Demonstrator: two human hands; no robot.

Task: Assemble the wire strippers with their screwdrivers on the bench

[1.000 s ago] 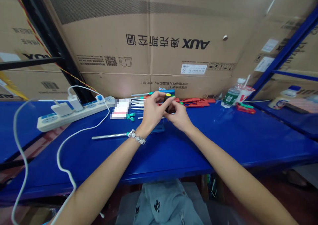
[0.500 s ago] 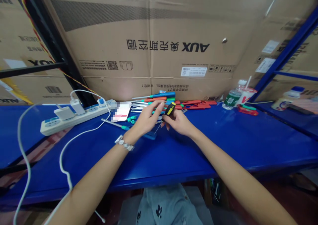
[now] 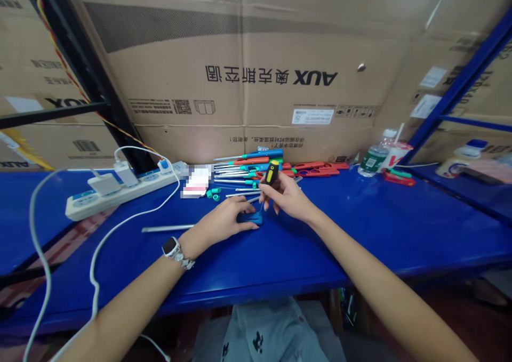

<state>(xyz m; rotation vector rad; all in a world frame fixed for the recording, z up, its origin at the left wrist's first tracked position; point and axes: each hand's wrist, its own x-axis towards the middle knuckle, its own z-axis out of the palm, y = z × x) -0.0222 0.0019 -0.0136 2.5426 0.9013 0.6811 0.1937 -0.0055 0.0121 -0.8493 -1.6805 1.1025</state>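
My right hand (image 3: 286, 193) grips a black and yellow screwdriver (image 3: 271, 173), handle up, its thin shaft pointing down at a blue handle. That blue handle (image 3: 256, 218) lies on the blue table under my left hand (image 3: 224, 219), whose fingers and thumb close around it. A metal rod (image 3: 168, 227) sticks out to the left from beneath my left hand. Behind both hands is a pile of long metal-tipped tools with red handles (image 3: 320, 168) and blue handles (image 3: 272, 153). Small green caps (image 3: 216, 194) sit left of the pile.
On the left, a white power strip (image 3: 120, 191) with chargers and a loose white cable (image 3: 96, 266). A pixelated white item (image 3: 197, 182) lies beside the caps. At right are a bottle (image 3: 372, 159), a cup (image 3: 397, 154) and a red object (image 3: 400, 178). Cardboard (image 3: 272, 31) stands behind.
My left hand has come down and left onto the blue handle, and the rod has shifted with it. The screwdriver in my right hand is more upright, its tip now over the blue handle.
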